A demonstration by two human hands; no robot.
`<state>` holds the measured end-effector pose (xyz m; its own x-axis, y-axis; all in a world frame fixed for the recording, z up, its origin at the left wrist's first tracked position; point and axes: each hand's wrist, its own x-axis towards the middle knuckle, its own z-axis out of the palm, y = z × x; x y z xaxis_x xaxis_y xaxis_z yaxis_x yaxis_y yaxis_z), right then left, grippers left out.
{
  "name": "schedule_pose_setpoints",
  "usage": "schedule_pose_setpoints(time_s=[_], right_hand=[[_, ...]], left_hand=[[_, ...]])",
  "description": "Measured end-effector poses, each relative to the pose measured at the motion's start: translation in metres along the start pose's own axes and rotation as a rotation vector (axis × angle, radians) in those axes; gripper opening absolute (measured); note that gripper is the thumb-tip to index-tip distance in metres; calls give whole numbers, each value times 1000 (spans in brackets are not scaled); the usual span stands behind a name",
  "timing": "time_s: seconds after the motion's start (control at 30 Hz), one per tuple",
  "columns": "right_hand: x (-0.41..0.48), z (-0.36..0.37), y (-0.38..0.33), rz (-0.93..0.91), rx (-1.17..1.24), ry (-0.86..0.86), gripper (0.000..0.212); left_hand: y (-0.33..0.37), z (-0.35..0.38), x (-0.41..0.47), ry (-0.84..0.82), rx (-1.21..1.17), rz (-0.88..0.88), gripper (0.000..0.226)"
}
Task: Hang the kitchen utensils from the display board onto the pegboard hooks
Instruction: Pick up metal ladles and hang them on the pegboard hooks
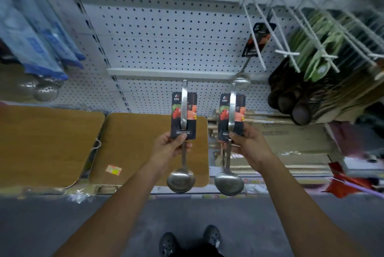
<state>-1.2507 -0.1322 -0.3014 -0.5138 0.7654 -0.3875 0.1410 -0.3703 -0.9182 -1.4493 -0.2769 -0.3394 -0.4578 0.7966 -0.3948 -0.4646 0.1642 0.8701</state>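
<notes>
Head view: left hand (172,146) pinched left ladle (181,180), right hand (249,144) right ladle (228,183), handles upright; pegboard hooks (287,52) lay upper-right, nearer the right hand.

The left hand (170,145) covers the middle of the left ladle (181,180). The right hand (248,144) covers the middle of the right ladle (229,183). The shoes (167,243) are cut off at the bottom edge.
</notes>
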Motion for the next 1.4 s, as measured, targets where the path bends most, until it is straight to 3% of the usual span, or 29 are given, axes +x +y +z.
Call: schedule_pose_setpoints(time_s=[0.13, 0.53, 1.4], right_hand=[[-21, -4, 3, -6, 28, 56, 26], [-44, -19, -6, -54, 47, 151, 22], [-54, -110, -42, -201, 95, 5, 27]], left_hand=[[-2, 11, -10, 2, 11, 16, 20], [9, 40, -24, -63, 62, 43, 21], [-9, 151, -55, 84, 138, 119, 20]])
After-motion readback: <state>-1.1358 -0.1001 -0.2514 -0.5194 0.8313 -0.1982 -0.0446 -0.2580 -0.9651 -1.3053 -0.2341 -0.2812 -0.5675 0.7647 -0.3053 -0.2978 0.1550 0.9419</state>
